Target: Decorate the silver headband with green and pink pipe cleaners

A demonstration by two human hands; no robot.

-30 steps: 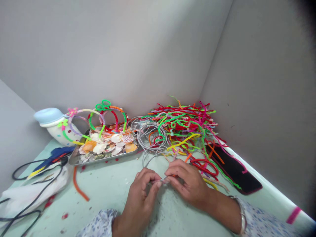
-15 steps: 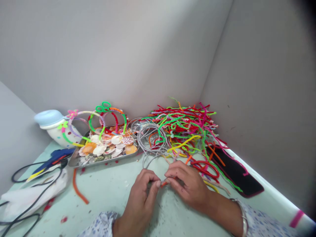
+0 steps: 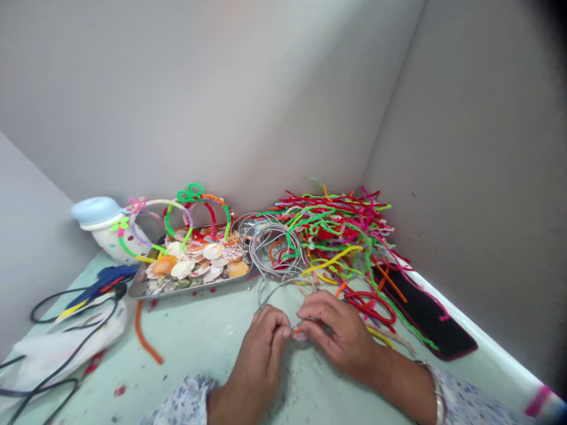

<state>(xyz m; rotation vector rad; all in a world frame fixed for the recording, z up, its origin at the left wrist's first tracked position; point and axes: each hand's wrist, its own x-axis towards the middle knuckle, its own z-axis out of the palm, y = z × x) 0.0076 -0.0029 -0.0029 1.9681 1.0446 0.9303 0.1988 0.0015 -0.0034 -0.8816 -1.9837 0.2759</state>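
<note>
My left hand (image 3: 261,348) and my right hand (image 3: 339,330) meet low in the middle of the pale green table (image 3: 199,336). Both pinch the end of a thin grey metal headband (image 3: 277,286), where a short orange pipe cleaner piece (image 3: 297,330) shows between the fingertips. The headband arcs up and back from my fingers. Just behind my right hand lies a big tangled heap of coloured pipe cleaners (image 3: 332,233). A bundle of bare grey headbands (image 3: 270,248) rests to the left of that heap.
A metal tray of seashells (image 3: 190,268) holds decorated headbands (image 3: 195,203). Beside it stand a white jar with blue lid (image 3: 100,227), a blue glue gun (image 3: 100,283) with black cable, a white bag (image 3: 53,345), a loose orange pipe cleaner (image 3: 144,336). A black pouch (image 3: 425,316) lies right.
My hands stay pinched together on the headband's end and have shifted slightly right. The orange piece between the fingertips shows more than a second ago. The camera has swung a little.
</note>
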